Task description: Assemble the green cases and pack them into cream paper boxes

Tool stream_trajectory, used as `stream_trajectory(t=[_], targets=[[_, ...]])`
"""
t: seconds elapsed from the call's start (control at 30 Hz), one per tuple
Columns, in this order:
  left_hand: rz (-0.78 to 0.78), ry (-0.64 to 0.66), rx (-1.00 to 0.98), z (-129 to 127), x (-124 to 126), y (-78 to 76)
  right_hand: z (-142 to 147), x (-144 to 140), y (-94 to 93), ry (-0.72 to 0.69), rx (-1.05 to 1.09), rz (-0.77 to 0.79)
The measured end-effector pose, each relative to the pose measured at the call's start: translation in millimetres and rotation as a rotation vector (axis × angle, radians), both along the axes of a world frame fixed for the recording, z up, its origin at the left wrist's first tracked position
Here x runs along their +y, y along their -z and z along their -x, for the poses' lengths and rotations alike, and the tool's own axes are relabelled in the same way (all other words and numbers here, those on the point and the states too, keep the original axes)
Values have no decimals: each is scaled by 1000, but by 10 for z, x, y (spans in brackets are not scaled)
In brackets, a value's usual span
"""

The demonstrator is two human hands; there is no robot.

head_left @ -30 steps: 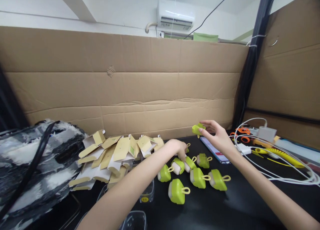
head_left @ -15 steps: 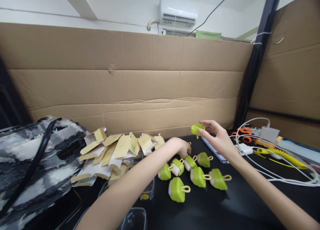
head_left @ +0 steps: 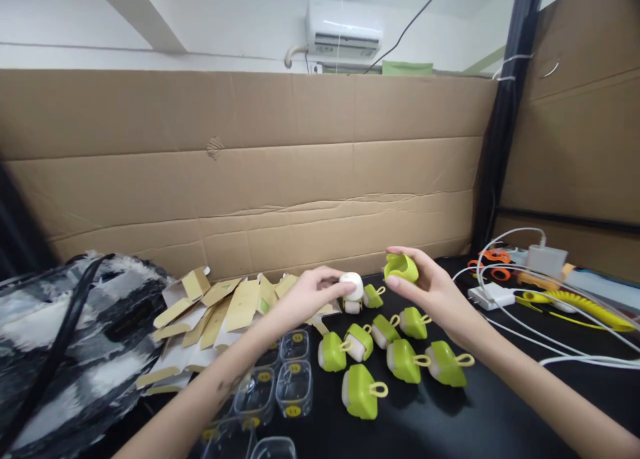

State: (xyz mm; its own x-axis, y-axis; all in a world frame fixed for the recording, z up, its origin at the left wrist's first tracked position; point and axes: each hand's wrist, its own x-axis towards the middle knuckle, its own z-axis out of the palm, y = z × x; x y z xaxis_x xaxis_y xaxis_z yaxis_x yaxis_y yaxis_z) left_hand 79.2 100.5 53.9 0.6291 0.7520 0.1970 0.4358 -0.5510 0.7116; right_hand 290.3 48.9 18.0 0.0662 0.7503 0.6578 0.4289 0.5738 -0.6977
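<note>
My left hand (head_left: 323,287) is closed on a small white rounded case (head_left: 353,282), thumb on its near face. In my right hand (head_left: 431,280) is a hollow lime-green cover (head_left: 408,267), pinched between thumb and fingers with its opening showing. The two hands are apart, with a gap between the case and the cover. Several green-covered cases with loops, such as one nearby (head_left: 363,394), lie on the black table below. Another small green one (head_left: 373,296) sits behind them, between my hands. A pale block (head_left: 352,306) shows just under the white case.
Clear plastic boxes (head_left: 294,387) with yellow stickers stand at the front left. Unfolded cardboard boxes (head_left: 245,302) are heaped behind them, beside a black-and-white bundle (head_left: 95,339). White cables (head_left: 530,342), a white adapter (head_left: 493,296) and a yellow coiled cord (head_left: 575,306) lie at right.
My left hand has lifted from among the green-covered cases, moved left and now holds the white case. The right hand has turned the green cover so its hollow shows. The view has shifted slightly.
</note>
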Motion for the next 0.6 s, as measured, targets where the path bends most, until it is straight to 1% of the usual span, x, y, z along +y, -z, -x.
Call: stream_trajectory(t=[0.1,0.2,0.3,0.4,0.5,0.6], targets=[[147,-53,-222,152,-223,160,181,-133,93,-104,-115,-22],[273,-68,-355,145,-373,265,306,-226,212,-158,-250,-113],[380,-60,-415,105,-460,303,354,-266,325,-180,-339,-193],[456,-59,-461,99,-518,339,362,-285,409,-187,-380,-232],[497,-58,-501,105,-549,390,374,-308,444,-182,-427,-264],[522,-41,-527,100,-560,439,398,-325,432,-158,-444,-271]])
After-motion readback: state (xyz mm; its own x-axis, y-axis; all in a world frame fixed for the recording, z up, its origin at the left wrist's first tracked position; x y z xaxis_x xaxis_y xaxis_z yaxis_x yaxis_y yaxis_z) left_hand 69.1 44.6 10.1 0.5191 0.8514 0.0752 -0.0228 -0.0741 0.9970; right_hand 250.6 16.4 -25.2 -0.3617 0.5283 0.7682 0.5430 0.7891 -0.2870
